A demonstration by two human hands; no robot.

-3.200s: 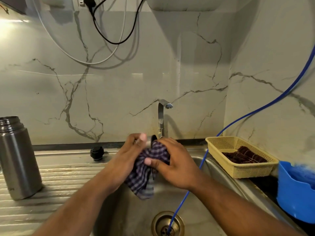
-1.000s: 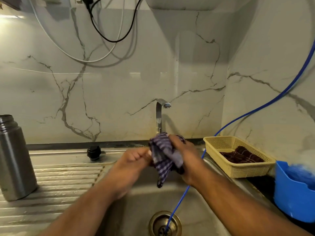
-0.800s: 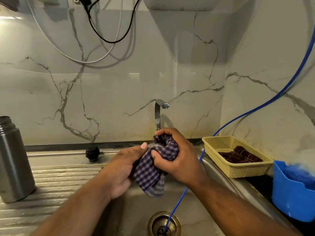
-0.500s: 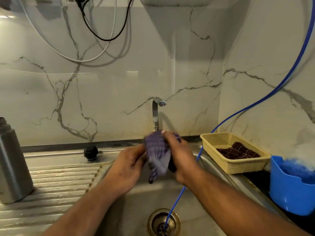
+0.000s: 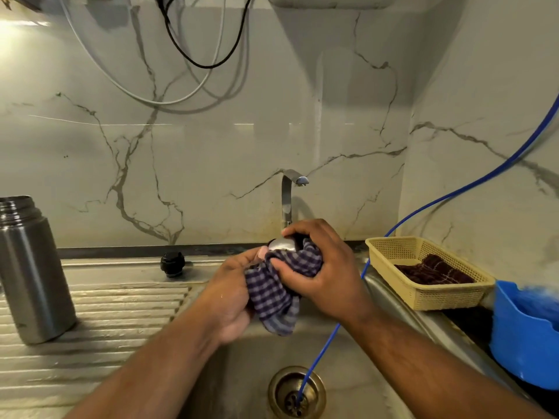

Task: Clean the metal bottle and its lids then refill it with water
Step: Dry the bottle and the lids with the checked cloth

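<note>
Above the sink (image 5: 242,373), 2 hands: left hand (image 5: 233,297) curls its fingers round the checked cloth (image 5: 272,300); right hand (image 5: 326,276) fingers clasp the cloth-wrapped metal lid (image 5: 282,244).

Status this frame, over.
Left hand holds shiny metal lid, right hand grips blue checked cloth round it. Open steel bottle upright on drainboard, small black cap apart. Thin blue hose crosses sink below.

Lid (image 5: 282,244) top now visible above cloth (image 5: 272,300)

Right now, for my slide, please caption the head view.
Left hand and right hand wipe a steel lid with a checked cloth over the sink; metal bottle stands open at left.
</note>
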